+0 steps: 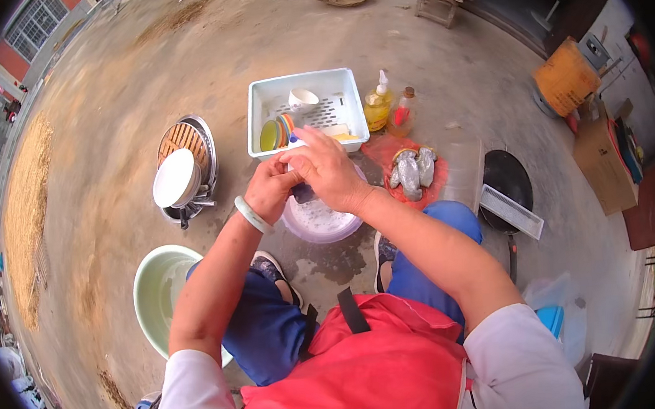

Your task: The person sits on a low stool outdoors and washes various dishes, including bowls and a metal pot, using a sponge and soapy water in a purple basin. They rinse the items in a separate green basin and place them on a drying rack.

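Observation:
My left hand [271, 187] and my right hand [331, 172] meet above a pale basin [318, 232] of sudsy water. Between them is a small thing [303, 192], dark at the bottom, with white and blue-purple showing at the top; the fingers cover most of it. My left fingers pinch its side, and the right hand curls over it from the other side. Just beyond my hands stands a light-blue plastic basket [250, 118]. Inside it are a white bowl [303, 99] and several coloured dishes [270, 135].
Right of the basket stand a yellow pump bottle [378, 104] and a second bottle [403, 114]. Grey wrapped bundles [412, 173] lie on red netting. Farther right is a black pan [512, 182]. White bowls [175, 178] stack on the left, near a green tub [150, 295].

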A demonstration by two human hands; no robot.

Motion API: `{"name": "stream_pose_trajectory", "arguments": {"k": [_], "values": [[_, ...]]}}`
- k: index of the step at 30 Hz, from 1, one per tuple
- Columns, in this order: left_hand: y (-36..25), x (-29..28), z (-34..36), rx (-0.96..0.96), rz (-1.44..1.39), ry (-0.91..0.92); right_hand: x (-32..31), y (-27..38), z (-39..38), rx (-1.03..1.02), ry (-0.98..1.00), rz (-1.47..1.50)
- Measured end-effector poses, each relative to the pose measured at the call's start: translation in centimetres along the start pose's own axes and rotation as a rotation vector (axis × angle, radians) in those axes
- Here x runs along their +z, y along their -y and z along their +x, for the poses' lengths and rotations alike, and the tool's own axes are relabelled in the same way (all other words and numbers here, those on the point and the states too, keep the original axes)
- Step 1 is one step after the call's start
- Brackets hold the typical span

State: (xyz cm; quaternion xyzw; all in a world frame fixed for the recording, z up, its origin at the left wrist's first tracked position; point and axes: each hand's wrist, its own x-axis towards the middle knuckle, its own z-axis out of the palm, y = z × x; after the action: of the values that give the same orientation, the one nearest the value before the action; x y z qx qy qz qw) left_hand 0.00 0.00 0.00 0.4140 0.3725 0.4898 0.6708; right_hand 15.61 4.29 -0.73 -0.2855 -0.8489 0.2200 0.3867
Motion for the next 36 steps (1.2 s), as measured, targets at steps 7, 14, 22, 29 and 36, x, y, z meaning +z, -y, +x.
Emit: {"name": "stream_pose_trajectory", "arguments": {"k": [7,14,22,29,36], "values": [[0.9,0.5,-1.8,-0.006,0.033,-0.036,0.4,-1.7,1.9,0.206,0.057,0.278],[-0.2,1.1,-2.2,-0.039,0.017,-0.043,-0.6,-6.3,3.4,0.946,0.362,1.407],[-1.7,0.0,-2.6,0.169,-0.171,0.011,0.1,-4.5,2.8,0.846,0.026,1.811],[-2.3,-2.9,-2.6,0.044,-0.198,0.066,-1.2,-4.1,4.6,0.841,0.030,1.412],[-3.3,-3.7,-1.8,-0.147,0.058,0.016,-1.4,-3.1,4.7,0.575,0.187,0.870]]}}
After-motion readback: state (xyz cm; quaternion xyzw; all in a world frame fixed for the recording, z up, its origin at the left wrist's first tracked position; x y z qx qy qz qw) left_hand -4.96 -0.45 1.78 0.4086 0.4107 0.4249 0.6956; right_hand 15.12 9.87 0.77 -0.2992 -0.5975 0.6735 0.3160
